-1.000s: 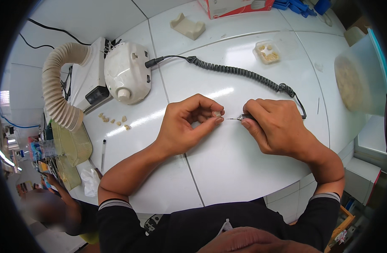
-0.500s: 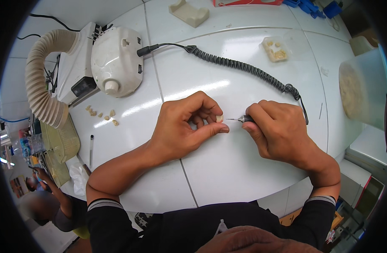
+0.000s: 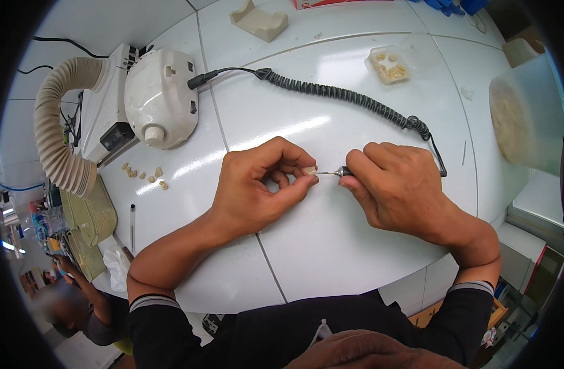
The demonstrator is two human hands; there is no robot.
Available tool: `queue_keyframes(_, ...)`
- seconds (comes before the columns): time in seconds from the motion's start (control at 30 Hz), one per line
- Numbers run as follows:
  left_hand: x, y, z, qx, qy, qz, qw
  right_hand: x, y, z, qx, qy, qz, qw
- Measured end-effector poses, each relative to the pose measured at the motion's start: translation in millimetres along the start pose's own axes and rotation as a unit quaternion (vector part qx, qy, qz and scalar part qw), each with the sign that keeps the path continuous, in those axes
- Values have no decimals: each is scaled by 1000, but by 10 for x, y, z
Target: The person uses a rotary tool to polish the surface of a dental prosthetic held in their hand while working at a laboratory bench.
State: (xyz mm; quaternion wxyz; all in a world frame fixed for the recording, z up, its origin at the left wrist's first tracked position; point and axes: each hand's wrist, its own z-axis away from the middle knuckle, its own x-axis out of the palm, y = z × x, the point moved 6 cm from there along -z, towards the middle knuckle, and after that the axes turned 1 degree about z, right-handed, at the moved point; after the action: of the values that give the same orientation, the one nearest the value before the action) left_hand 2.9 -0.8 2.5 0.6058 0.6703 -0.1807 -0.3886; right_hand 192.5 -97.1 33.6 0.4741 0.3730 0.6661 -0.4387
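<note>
My left hand [image 3: 248, 190] pinches a small pale cream piece [image 3: 309, 170] between thumb and forefinger, its other fingers curled. My right hand [image 3: 396, 187] grips a dark and silver rotary handpiece [image 3: 345, 171], whose thin bur points left with its tip at or very near the piece; whether it touches is too small to tell. From the handpiece a black coiled cord [image 3: 337, 91] runs to a white rounded control unit [image 3: 161, 95]. Several similar pale pieces [image 3: 151, 179] lie loose left of my hands, and more sit in a small clear tub [image 3: 385, 66] beyond them.
A white machine with a ribbed hose [image 3: 48, 117] stands at left over green baskets [image 3: 88, 227], near a pen [image 3: 132, 227] and plastic bag [image 3: 116, 267]. A beige rest [image 3: 257, 19] lies at back, a large translucent container [image 3: 528, 117] at right. A co-worker [image 3: 79, 307] is at lower left.
The view has shifted, moving the table's contents slightly. My left hand has turned slightly around the piece, and the gap between piece and bur tip has narrowed since half a second ago.
</note>
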Motion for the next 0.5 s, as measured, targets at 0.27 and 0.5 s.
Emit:
queue_keyframes(0.27,5,7,-3,5,10,16,1000,12,-14,-8,-8,2,2,1000)
queue_keyframes(0.5,14,30,-3,23,-18,-5,1000,10,-1,-13,-6,3,-2,1000)
